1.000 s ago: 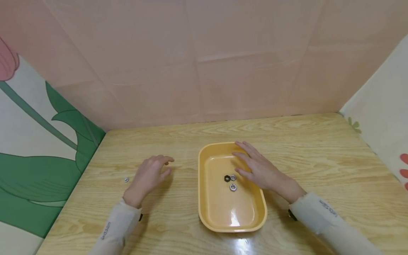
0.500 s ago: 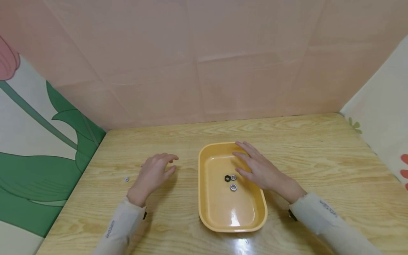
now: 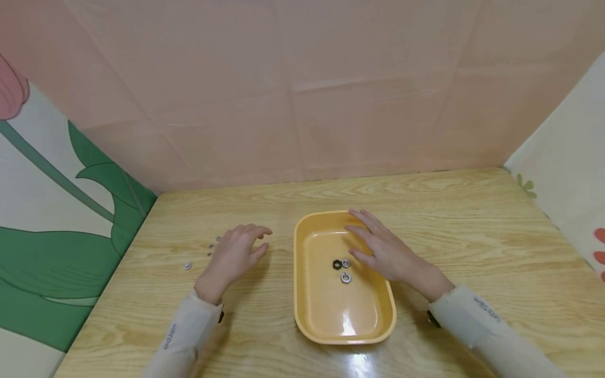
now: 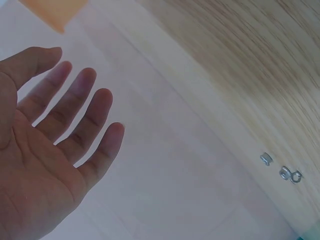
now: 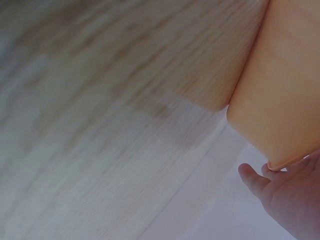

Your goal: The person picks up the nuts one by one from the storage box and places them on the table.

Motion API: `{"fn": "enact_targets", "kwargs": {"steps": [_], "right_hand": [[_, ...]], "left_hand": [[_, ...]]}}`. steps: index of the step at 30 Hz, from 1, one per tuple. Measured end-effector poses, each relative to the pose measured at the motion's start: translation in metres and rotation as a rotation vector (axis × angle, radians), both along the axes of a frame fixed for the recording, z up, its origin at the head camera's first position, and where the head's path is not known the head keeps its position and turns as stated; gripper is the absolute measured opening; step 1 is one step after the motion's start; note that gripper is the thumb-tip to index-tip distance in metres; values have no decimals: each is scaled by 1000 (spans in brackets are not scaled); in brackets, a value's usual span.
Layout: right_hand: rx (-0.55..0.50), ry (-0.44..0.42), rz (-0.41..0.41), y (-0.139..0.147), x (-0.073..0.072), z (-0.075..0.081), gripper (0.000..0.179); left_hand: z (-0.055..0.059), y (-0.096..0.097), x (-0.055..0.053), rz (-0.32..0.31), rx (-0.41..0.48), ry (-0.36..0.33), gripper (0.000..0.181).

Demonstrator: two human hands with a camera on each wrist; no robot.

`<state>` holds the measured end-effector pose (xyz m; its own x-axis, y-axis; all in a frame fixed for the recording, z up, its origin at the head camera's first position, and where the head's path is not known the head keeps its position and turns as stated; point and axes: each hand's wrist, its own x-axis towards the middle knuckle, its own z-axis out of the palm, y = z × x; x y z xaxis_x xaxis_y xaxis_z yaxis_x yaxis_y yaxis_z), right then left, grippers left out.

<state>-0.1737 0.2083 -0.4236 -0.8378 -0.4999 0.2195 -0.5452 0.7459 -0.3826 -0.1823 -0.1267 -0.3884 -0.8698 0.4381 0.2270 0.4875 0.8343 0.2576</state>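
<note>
My left hand [image 3: 233, 257] hovers above the table left of the yellow tray [image 3: 299, 283], fingers loosely bent. Its bare palm [image 4: 40, 165] shows nothing held in the left wrist view. Over the tray's far right rim lies my right hand [image 3: 385, 252], fingers spread and relaxed; the right wrist view has its fingers [image 5: 252, 180] right at the rim. Inside the tray sit a black hex nut [image 3: 337, 265], a silver nut [image 3: 346, 263] beside it and another silver nut [image 3: 346, 278] nearer me.
Left of my left hand, several small metal pieces lie on the wooden table [image 3: 449, 220], among them a silver nut [image 3: 188, 266] and a smaller piece [image 3: 218, 238]. A pinkish wall [image 3: 293, 105] rises behind; printed panels [image 3: 47, 262] border the sides.
My left hand has moved right, toward the tray, and small metal pieces behind it have come into view. The right hand, the tray and the nuts in it stay put.
</note>
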Motion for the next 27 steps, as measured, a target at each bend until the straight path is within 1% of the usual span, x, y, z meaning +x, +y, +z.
{"fn": "enact_targets", "kwargs": {"steps": [7, 14, 19, 27], "right_hand": [[-2, -2, -2, 0, 0, -1, 50], [-3, -10, -5, 0, 0, -1, 50], [-1, -12, -4, 0, 1, -1, 50], [0, -14, -8, -1, 0, 0, 50]], "left_hand": [[1, 5, 0, -9, -9, 3, 28], [3, 12, 0, -22, 0, 4, 28], [2, 16, -2, -38, -2, 26, 27], [1, 20, -4, -52, 1, 16, 28]]}}
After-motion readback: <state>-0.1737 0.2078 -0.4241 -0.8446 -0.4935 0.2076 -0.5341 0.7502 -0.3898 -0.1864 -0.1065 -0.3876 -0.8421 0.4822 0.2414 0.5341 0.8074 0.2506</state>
